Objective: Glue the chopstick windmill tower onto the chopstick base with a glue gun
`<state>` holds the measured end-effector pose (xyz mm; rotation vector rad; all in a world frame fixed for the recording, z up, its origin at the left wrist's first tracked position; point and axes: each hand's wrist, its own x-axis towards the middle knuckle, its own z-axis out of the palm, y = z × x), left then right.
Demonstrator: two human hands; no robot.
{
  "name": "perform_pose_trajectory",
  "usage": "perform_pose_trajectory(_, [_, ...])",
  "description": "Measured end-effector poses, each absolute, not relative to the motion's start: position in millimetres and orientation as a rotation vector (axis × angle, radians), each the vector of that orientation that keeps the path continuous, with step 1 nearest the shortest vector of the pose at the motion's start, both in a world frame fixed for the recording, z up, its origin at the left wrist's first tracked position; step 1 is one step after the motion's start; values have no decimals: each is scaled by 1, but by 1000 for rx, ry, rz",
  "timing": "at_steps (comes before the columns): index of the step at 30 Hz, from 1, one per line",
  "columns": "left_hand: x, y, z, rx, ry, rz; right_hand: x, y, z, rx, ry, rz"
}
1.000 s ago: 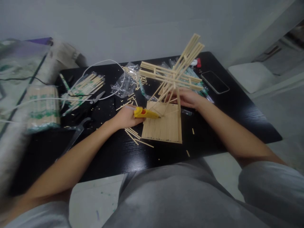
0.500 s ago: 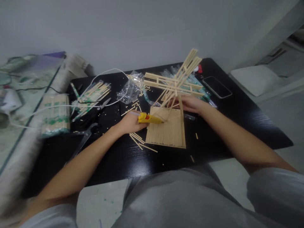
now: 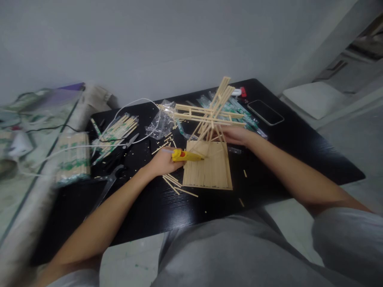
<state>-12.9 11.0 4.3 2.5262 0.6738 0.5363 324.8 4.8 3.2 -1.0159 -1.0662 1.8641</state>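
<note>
My left hand [image 3: 163,161] is closed around a yellow glue gun [image 3: 187,156], whose nozzle points right over a square base of pale wooden sticks [image 3: 208,171]. Above the back of that base stands a windmill-like frame of sticks [image 3: 212,114] with crossed blades and slanting legs. Reaching behind the frame, my right hand [image 3: 235,134] grips it near the legs, its fingertips partly hidden by sticks. Whether the nozzle touches the base or a leg is hard to tell.
Loose sticks [image 3: 172,184] lie left of the base. Scissors [image 3: 130,141], pliers [image 3: 112,175], wrapped chopsticks [image 3: 119,129] and a white cable [image 3: 119,107] occupy the left. Clear plastic wrappers [image 3: 161,121] lie behind; a phone [image 3: 265,112] lies at the back right.
The stick frame has shifted left and lower relative to the base, my right hand moving with it. The glue gun has moved slightly left. The whole view has also shifted a little.
</note>
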Motion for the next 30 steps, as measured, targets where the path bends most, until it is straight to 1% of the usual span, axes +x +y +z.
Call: perform_pose_trajectory(30, [-13, 12, 3, 2514, 666, 523, 321, 2, 9, -1054, -1081, 1791])
